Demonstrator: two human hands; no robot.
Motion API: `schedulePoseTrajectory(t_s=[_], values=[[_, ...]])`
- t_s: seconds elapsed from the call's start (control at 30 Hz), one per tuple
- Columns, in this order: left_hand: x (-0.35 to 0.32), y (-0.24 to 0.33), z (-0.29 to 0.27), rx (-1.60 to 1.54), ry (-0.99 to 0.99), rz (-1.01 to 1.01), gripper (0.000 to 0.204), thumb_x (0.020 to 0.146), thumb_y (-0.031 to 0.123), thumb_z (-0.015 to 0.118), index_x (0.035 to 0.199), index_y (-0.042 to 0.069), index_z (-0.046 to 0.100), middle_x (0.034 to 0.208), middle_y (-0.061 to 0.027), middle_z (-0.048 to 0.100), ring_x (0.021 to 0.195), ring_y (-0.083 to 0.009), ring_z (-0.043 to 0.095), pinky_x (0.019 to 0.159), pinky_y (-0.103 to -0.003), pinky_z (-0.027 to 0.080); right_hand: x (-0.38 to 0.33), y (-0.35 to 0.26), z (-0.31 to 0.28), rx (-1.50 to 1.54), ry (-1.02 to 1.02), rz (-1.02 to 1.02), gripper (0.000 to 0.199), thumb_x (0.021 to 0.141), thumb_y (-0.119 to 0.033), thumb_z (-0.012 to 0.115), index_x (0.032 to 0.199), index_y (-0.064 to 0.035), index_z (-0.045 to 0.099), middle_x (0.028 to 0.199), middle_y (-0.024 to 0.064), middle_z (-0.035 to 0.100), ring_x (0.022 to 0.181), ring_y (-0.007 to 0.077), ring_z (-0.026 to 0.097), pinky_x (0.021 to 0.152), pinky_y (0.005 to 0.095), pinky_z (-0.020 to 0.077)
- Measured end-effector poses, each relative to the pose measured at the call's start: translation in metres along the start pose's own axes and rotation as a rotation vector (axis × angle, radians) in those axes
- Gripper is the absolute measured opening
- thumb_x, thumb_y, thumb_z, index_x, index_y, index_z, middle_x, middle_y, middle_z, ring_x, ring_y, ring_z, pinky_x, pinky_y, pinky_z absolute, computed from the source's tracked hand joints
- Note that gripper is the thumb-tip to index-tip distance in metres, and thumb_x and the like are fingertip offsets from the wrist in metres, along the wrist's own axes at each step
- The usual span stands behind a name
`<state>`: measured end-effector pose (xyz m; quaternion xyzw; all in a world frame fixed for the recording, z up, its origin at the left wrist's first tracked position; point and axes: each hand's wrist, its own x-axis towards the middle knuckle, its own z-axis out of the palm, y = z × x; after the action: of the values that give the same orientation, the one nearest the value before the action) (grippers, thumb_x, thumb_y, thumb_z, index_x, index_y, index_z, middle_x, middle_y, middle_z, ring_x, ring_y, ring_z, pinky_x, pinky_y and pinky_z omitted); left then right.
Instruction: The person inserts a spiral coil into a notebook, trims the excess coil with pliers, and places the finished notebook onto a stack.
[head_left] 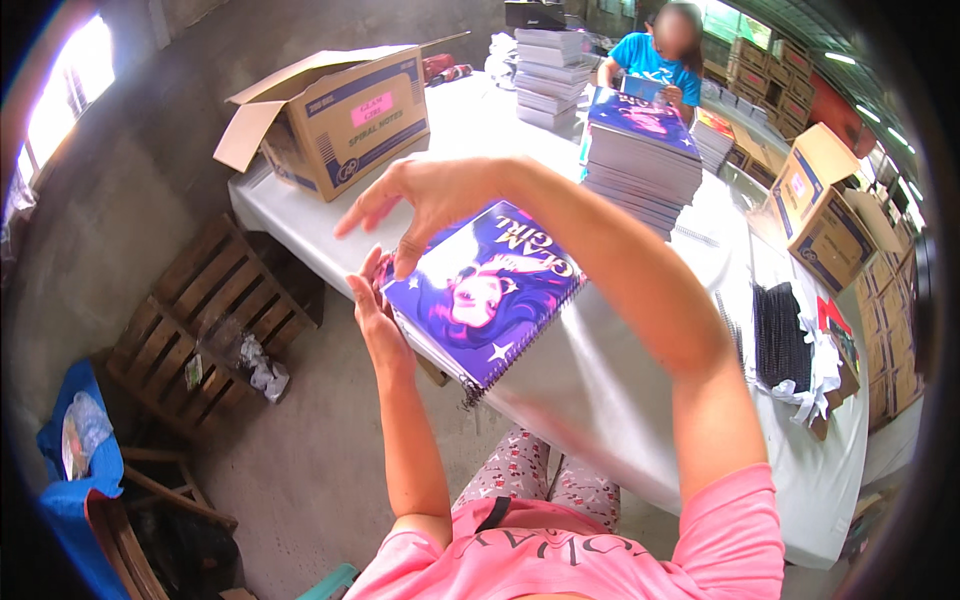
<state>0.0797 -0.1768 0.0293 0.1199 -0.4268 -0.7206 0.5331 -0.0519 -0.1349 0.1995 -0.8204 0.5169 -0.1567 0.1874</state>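
Note:
A spiral notebook [475, 290] with a purple illustrated cover and dark coil binding is tilted above the near table edge. White page edges show under its cover; I cannot tell whether more notebooks lie beneath. My left hand [376, 315] grips its left side, fingers round the edge. Over the upper left corner arches my right hand [435, 200], fingers spread and thumb pointing down by the cover; whether the thumb touches is unclear. Beyond my right forearm stands a tall stack of similar notebooks [640, 165].
An open cardboard box [360, 125] sits at the table's far left; another box [825, 215] is at the right. Dark binding coils [782, 335] lie on the white-covered table [620, 400]. A co-worker [655, 65] handles a notebook across it. A wooden pallet [215, 320] is at left.

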Motion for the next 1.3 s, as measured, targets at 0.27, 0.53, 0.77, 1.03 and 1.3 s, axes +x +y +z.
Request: schedulePoseTrajectory(t_s=[0.27,0.53,0.77,1.03,1.3], values=[[0.008,-0.017,-0.01,0.277,0.09,0.13,0.044,0.098,0.039,0.042,0.115,0.002,0.055,0.112,-0.0091,0.053,0.109,-0.0159,0.048,0.097,-0.028,0.034,-0.138,0.087,0.108,0.504,1.221,0.334,0.056,0.088,-0.049,0.057,0.12,-0.0039,0.057,0.113,0.0149,0.06,0.109,0.0201,0.055,0.093,0.0293,0.0422],[0.015,-0.026,-0.004,0.095,0.149,0.195,0.032,0.096,0.036,0.048,0.097,0.004,0.054,0.091,-0.0046,0.056,0.083,-0.0107,0.057,0.074,-0.025,0.049,-0.099,0.116,0.126,0.627,1.657,0.563,0.061,0.093,-0.05,0.046,0.081,0.0056,0.069,0.072,0.0123,0.067,0.07,0.0166,0.062,0.07,0.0275,0.0472],[0.012,-0.026,0.002,0.096,0.196,0.172,0.041,0.096,0.042,0.043,0.097,0.003,0.056,0.086,-0.0046,0.057,0.076,-0.0102,0.059,0.068,-0.023,0.049,-0.093,0.108,0.118,0.537,1.464,0.708,0.058,0.092,-0.052,0.046,0.084,-0.0018,0.073,0.074,0.009,0.068,0.071,0.0147,0.062,0.071,0.0255,0.0455],[0.019,0.02,0.007,0.562,0.203,0.413,0.051,0.097,0.044,0.042,0.116,-0.001,0.054,0.115,-0.0094,0.056,0.111,-0.0198,0.05,0.1,-0.034,0.033,-0.126,0.076,0.098,-0.408,1.522,0.454,0.032,0.087,-0.029,0.06,0.106,-0.0036,0.064,0.107,0.0153,0.057,0.102,0.0311,0.052,0.089,0.0382,0.0404],[0.071,0.034,0.174,1.239,-0.716,0.348,0.07,0.08,0.031,0.058,0.141,0.006,0.034,0.142,-0.0176,0.039,0.132,-0.0302,0.036,0.108,-0.036,0.027,-0.275,0.116,-0.036,0.239,1.545,0.956,0.077,0.072,-0.057,0.065,0.127,-0.0064,0.048,0.106,0.0114,0.054,0.094,0.0214,0.053,0.082,0.035,0.0429]])
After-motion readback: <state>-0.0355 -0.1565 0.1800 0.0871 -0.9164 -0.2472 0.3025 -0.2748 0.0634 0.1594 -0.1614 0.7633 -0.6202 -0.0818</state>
